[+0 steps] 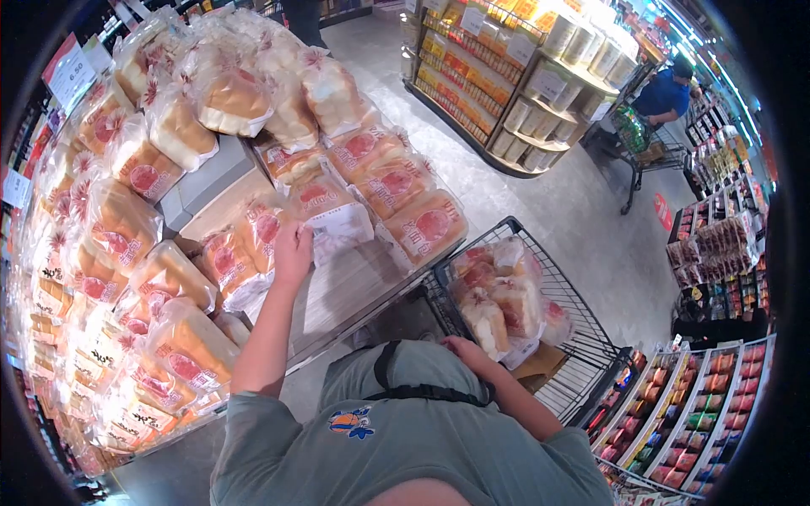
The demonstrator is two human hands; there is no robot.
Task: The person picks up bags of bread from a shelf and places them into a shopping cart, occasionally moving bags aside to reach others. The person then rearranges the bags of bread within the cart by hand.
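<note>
My left hand (293, 250) was at bread bag (321, 199), right hand (462, 352) beside cart (582, 358); couldn't tell finger spread. Gentle pinch seemed wisest.

A wood-grain display table (337, 291) carries bagged loaves (426, 228), heaped high at left and far, lower at right.

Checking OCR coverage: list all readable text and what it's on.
"6.50": price sign, upper left.
Red print, bread bags: too distorted to quote surely.
Black characters, lower-left bags: too blurred.
Price card on background shelf, and shelf packs: too small.
</note>
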